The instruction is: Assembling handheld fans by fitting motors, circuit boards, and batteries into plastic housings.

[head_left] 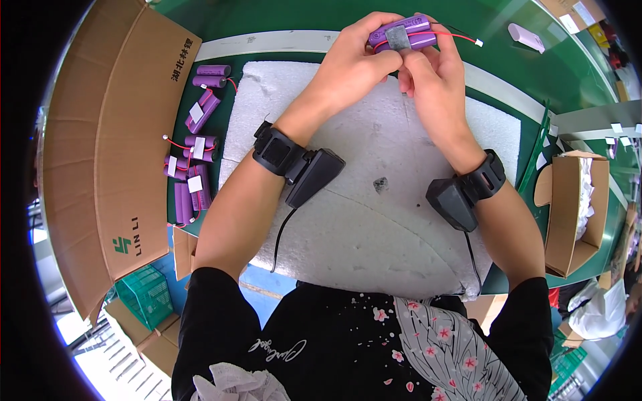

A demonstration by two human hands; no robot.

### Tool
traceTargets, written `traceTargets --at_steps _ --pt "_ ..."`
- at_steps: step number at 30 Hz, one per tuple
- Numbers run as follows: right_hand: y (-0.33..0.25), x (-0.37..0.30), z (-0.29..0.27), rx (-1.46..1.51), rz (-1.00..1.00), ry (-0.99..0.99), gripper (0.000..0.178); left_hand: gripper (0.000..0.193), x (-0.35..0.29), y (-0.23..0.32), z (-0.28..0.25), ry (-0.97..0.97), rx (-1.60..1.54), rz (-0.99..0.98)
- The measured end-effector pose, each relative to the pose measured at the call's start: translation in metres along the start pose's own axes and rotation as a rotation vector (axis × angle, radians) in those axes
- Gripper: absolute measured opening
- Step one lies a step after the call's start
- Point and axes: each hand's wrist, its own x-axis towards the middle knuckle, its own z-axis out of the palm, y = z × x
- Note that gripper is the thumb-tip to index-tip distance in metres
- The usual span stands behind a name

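Both my hands hold up a purple two-cell battery pack (421, 41) above the far edge of the foam pad. A grey patch lies across its middle, and a red wire with a white plug runs off to the right. My left hand (364, 57) closes on the pack's left end, its thumb just below the grey patch. Around the right end, my right hand (435, 70) has its fingers closed, with its thumb also below the patch. The fingers behind the pack are partly hidden.
Several purple battery packs (199, 150) lie left of the white foam pad (374, 220), beside a large cardboard box (134, 134). A small carton (562, 207) with white pieces stands at the right. A pale purple object (526, 38) lies at the far right. Thin cables hang from my wrist devices.
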Motion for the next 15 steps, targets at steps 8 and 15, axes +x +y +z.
traceTargets --at_steps 8,15 --pt "-0.0067 -0.002 0.0004 -0.004 0.042 -0.014 0.045 0.044 -0.0004 0.0012 -0.0017 0.006 0.013 -0.023" --pt "-0.0018 -0.0004 -0.0016 -0.01 0.001 -0.011 0.046 0.043 0.0002 0.0001 -0.0008 -0.009 -0.011 -0.008"
